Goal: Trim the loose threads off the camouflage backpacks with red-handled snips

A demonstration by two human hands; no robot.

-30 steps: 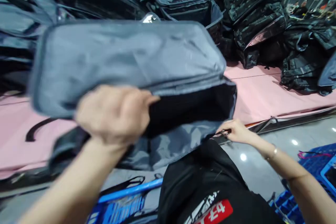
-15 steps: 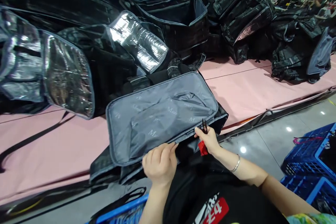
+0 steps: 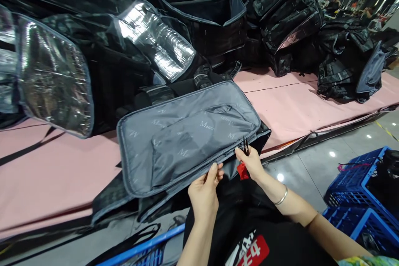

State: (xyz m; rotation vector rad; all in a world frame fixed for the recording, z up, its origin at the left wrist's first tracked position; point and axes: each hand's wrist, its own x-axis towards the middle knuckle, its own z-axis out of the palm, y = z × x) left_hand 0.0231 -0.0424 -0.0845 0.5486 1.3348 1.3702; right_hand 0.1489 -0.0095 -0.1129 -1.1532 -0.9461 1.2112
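Note:
A backpack lies at the table's front edge, its grey printed lining panel (image 3: 199, 133) facing up. My left hand (image 3: 207, 191) pinches the grey edge of the bag between thumb and fingers, near the middle of its front side. To the right, my right hand (image 3: 251, 162) is closed around small dark snips (image 3: 246, 145), their tips pointing up, with a red piece (image 3: 242, 171) hanging below the fingers. The right fingertips touch the bag's front edge.
Dark bags, some with silver lining (image 3: 54, 79), are piled behind and to the left on the pink tabletop (image 3: 280, 104). Another backpack (image 3: 346, 62) sits far right. Blue crates (image 3: 349, 183) stand on the floor at right; a blue basket (image 3: 140, 249) is below.
My left hand has moved right along the bag's edge, closer to my right hand, and now pinches with thumb on top. The view has shifted slightly.

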